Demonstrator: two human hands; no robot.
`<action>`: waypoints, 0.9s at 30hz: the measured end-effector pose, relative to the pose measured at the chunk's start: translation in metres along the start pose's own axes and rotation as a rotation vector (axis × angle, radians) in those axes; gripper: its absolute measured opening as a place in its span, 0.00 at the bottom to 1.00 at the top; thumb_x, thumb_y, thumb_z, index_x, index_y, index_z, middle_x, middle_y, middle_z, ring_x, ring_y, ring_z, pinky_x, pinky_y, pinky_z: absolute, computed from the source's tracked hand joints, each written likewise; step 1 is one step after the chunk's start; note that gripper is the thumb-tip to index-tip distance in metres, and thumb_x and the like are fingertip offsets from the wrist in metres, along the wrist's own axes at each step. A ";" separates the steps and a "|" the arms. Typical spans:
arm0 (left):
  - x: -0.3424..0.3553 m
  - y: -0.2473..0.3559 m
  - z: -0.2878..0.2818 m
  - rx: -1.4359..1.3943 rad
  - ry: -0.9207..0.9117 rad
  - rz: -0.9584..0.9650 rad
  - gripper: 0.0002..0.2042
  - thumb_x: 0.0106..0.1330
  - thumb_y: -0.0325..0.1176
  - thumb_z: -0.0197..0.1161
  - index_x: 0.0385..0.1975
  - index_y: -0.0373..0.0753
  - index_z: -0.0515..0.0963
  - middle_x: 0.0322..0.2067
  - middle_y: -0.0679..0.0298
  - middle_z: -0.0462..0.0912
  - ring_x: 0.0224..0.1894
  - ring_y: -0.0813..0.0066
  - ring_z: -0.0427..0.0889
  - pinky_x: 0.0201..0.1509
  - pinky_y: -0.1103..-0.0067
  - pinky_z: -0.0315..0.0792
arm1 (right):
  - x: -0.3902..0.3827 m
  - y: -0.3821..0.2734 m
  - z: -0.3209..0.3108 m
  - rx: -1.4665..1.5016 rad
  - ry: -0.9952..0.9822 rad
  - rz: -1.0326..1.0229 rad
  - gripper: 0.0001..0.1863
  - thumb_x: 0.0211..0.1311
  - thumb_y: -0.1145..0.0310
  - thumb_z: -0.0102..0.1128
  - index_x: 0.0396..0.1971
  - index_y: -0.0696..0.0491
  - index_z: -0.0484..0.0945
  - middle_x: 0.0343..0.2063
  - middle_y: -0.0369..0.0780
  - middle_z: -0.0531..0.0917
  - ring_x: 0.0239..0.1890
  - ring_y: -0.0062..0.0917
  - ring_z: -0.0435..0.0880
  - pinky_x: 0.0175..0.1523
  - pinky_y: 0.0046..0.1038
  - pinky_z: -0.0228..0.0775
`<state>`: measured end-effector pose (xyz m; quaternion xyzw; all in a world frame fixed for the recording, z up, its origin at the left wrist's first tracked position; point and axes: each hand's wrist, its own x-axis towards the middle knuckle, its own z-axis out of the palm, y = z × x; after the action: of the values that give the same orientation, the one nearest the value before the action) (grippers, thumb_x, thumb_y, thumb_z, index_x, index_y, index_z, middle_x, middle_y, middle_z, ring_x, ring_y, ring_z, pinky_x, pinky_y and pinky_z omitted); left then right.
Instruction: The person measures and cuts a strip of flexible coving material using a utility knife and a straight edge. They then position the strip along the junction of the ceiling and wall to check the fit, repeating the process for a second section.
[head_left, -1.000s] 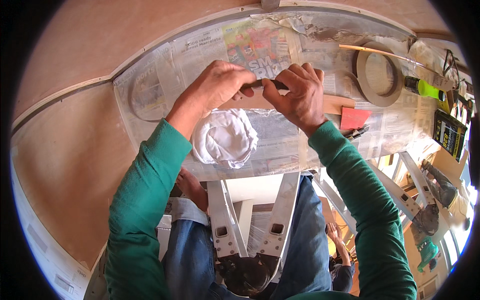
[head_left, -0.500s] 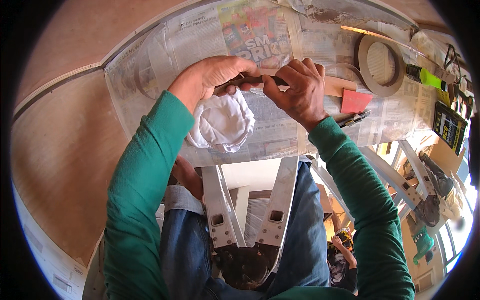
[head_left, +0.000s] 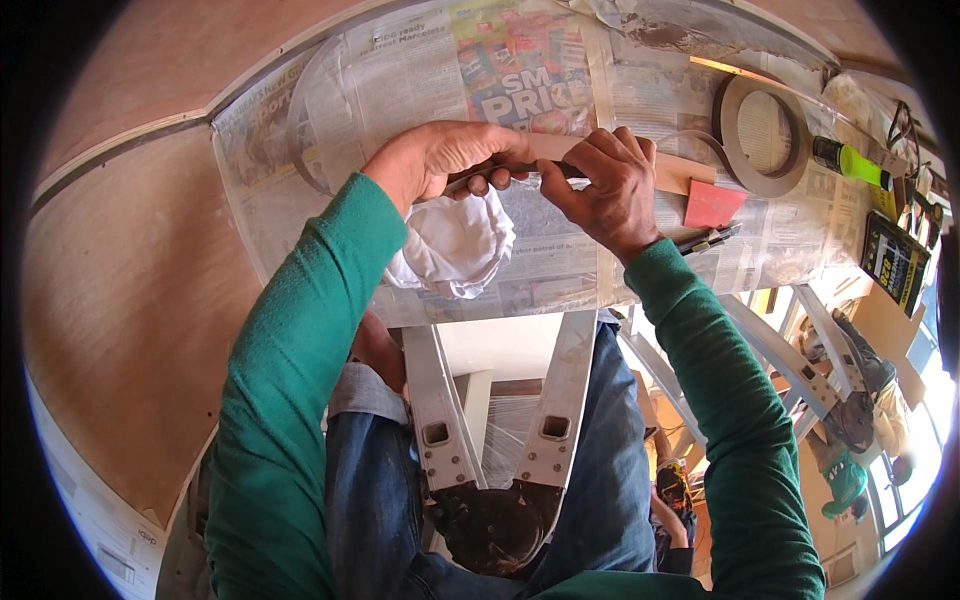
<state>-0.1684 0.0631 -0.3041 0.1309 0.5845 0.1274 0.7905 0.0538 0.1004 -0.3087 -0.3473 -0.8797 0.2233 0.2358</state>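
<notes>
Both my hands pinch a thin, dark brown strip of edge banding (head_left: 571, 170) above a newspaper-covered surface. My left hand (head_left: 450, 160) is closed on it with curled fingers, the fingertips partly underneath. Close beside it, my right hand (head_left: 612, 190) grips the strip between thumb and bent fingers. A bunched white cloth (head_left: 458, 243) lies just below my left hand. To the right stands a brown banding roll (head_left: 728, 110), its loose end curving toward my right hand. A flat red piece (head_left: 714, 204) lies near my right wrist, over a light brown strip (head_left: 672, 178).
Dark pen-like tools (head_left: 710, 240) lie near the surface's edge. Farther right are a green-and-black object (head_left: 865, 165) and a black-and-yellow box (head_left: 893, 255). A metal stepladder (head_left: 550, 430) stands between my legs. Other people are below at the right; a brown panel (head_left: 130, 340) rises at left.
The view has shifted slightly. My hands keep their grip on the strip, with the left hand a little nearer the right. At lower right, the people have changed position.
</notes>
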 end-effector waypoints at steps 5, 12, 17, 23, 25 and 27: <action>-0.008 0.007 0.002 0.046 -0.027 -0.070 0.15 0.63 0.46 0.66 0.39 0.41 0.84 0.30 0.73 0.79 0.24 0.90 0.67 0.22 0.88 0.54 | -0.003 0.005 0.000 0.007 -0.002 -0.017 0.10 0.46 0.60 0.77 0.19 0.44 0.82 0.22 0.29 0.77 0.28 0.25 0.75 0.40 0.33 0.61; 0.005 -0.015 0.005 0.148 0.063 0.141 0.16 0.61 0.49 0.66 0.36 0.43 0.83 0.28 0.74 0.78 0.28 0.86 0.69 0.31 0.83 0.60 | -0.008 0.006 -0.002 0.029 -0.041 -0.038 0.08 0.48 0.59 0.76 0.25 0.44 0.85 0.25 0.29 0.78 0.30 0.26 0.76 0.40 0.33 0.62; -0.009 -0.011 0.017 0.631 0.364 0.293 0.18 0.60 0.46 0.66 0.36 0.34 0.81 0.34 0.61 0.85 0.38 0.69 0.81 0.44 0.73 0.74 | -0.021 0.015 0.004 0.084 -0.113 -0.029 0.12 0.52 0.60 0.74 0.34 0.49 0.84 0.32 0.34 0.81 0.37 0.32 0.78 0.47 0.37 0.67; -0.032 -0.001 0.036 0.911 0.569 0.571 0.16 0.60 0.39 0.68 0.38 0.32 0.77 0.36 0.45 0.85 0.40 0.47 0.86 0.47 0.63 0.77 | -0.023 0.014 -0.005 0.028 -0.112 0.072 0.21 0.55 0.62 0.69 0.48 0.51 0.80 0.45 0.42 0.79 0.48 0.41 0.76 0.55 0.43 0.66; -0.032 0.001 0.030 0.948 0.620 0.660 0.16 0.60 0.38 0.68 0.39 0.34 0.75 0.35 0.46 0.86 0.37 0.43 0.85 0.47 0.62 0.77 | -0.024 0.020 -0.015 -0.044 -0.024 0.145 0.23 0.54 0.63 0.68 0.51 0.51 0.79 0.48 0.44 0.78 0.50 0.43 0.75 0.57 0.44 0.65; -0.031 -0.001 0.026 0.942 0.659 0.792 0.15 0.61 0.36 0.69 0.39 0.35 0.73 0.31 0.48 0.85 0.31 0.41 0.84 0.44 0.61 0.77 | -0.026 0.027 -0.030 -0.139 0.115 0.240 0.24 0.54 0.64 0.67 0.53 0.51 0.78 0.50 0.45 0.77 0.51 0.44 0.75 0.58 0.45 0.65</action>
<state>-0.1522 0.0502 -0.2698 0.6175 0.6953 0.1719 0.3250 0.1016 0.1065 -0.3065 -0.4778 -0.8302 0.1683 0.2327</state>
